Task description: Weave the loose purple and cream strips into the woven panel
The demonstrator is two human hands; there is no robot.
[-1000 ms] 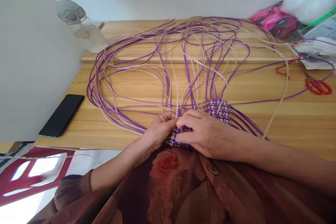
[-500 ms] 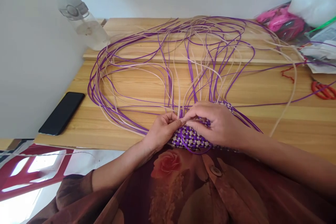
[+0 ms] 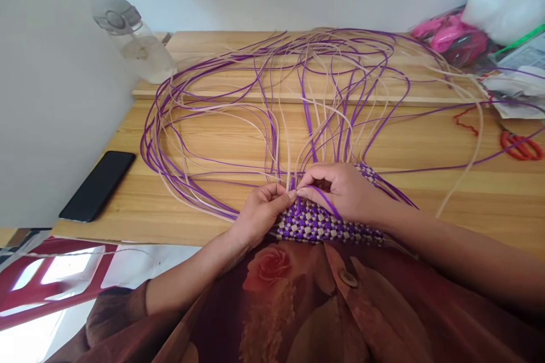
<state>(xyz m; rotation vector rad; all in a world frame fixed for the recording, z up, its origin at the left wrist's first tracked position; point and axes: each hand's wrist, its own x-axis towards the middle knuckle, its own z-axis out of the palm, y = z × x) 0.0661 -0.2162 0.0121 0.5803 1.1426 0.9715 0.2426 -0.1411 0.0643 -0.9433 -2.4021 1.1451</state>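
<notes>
Grips far edge of checkered purple-and-beige woven band (image 3: pixel 319 227), at wooden table's (image 3: pixel 213 142) near edge with long axis left-to-right and purple and beige loose strands (image 3: pixel 313 147) pointing mainly farside, in left hand (image 3: pixel 260 211), and pinches thin purple strand (image 3: pixel 326 201) in right hand (image 3: pixel 351 190).

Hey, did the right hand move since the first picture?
Yes. The right hand has moved forward a little, so it is now closer to the raised wooden board at the back.
</notes>
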